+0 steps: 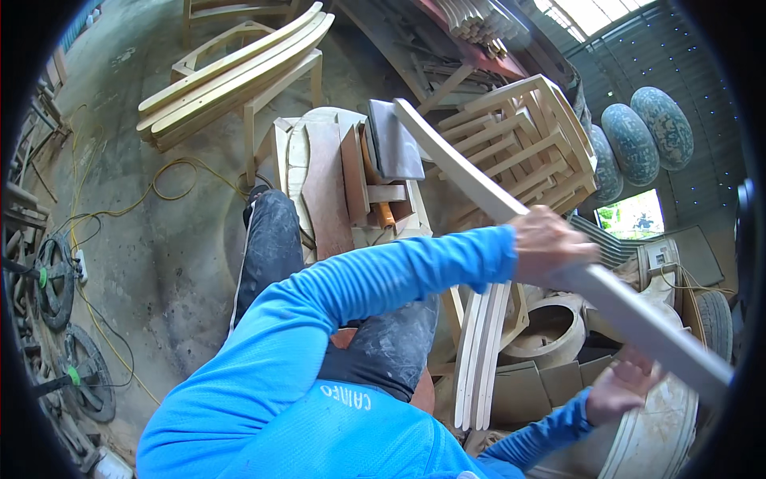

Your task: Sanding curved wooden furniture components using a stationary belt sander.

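My left hand (550, 246) reaches across my body to the right, its fingers wrapped round a long, slightly curved wooden bar (463, 164). The bar slants from the upper middle down to the lower right. Below its lower end is my right hand (624, 385), palm turned up and fingers apart; whether they touch the bar I cannot tell. The bar's upper end lies at or just over a grey flat rectangular pad (396, 142) on the work stand. Beside the pad are upright brown boards (327, 188) and an orange rounded piece (384, 215).
Curved wooden slats (231, 76) lie across a wooden frame at the far left. More slats (483, 355) lean by my right leg. Stacked wooden frames (527, 144) stand beyond the bar. A yellow cable (171, 164) runs over the floor. A round hollow container (546, 331) sits at the right.
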